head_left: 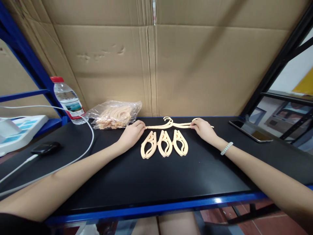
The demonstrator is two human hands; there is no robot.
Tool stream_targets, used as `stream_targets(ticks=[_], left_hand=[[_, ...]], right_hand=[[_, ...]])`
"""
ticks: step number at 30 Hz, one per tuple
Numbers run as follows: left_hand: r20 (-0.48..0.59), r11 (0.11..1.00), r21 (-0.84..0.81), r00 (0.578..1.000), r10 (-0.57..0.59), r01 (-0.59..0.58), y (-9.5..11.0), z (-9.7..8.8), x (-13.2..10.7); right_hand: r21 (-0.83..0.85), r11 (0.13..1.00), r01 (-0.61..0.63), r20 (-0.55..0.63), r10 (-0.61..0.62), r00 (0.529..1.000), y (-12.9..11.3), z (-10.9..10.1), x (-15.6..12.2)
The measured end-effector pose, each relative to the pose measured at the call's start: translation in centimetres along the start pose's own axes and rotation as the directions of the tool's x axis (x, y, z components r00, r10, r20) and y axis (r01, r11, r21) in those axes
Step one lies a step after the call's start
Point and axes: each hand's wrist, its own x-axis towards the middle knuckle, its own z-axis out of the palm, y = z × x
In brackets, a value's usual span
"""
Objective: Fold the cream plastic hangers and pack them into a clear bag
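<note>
A cream plastic folding hanger (168, 124) lies spread out near the back of the black table, its hook towards the cardboard. Its left end is between the fingers of my left hand (132, 134), which is closed on it. My right hand (203, 130), with a pale beaded bracelet (227, 148) on the wrist, pinches the right arm of the same hanger; part of that arm is hidden by the fingers. In front lie three folded hangers in a row: the left one (153, 150), the middle one (161, 148) and the right one (185, 147).
A clear plastic bag of cream hangers (114, 114) lies behind my left hand. Further left stand a water bottle (70, 101), a white power strip (26, 132) and a black device (45, 148) on a white cable. A phone (249, 131) lies at right. Cardboard (195, 65) walls the back.
</note>
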Motion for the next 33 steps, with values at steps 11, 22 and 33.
stream_targets(ticks=[11, 22, 33], left_hand=[[-0.361, 0.96, -0.274, 0.931, -0.051, -0.053, 3.0, -1.4, -0.9], [-0.363, 0.671, -0.742, 0.851, -0.378, -0.018, 4.4, -3.8, -0.8], [-0.123, 0.355, -0.924, 0.772, -0.623, 0.14, 4.8, -3.3, -0.9]], right_hand=[[0.081, 0.997, -0.007, -0.269, 0.028, 0.963, -2.1, -3.8, -1.2], [0.657, 0.747, -0.098, -0.164, 0.269, 0.949, -4.4, -3.2, -2.0], [0.955, 0.289, -0.061, -0.079, 0.449, 0.89, -5.2, -2.1, -2.0]])
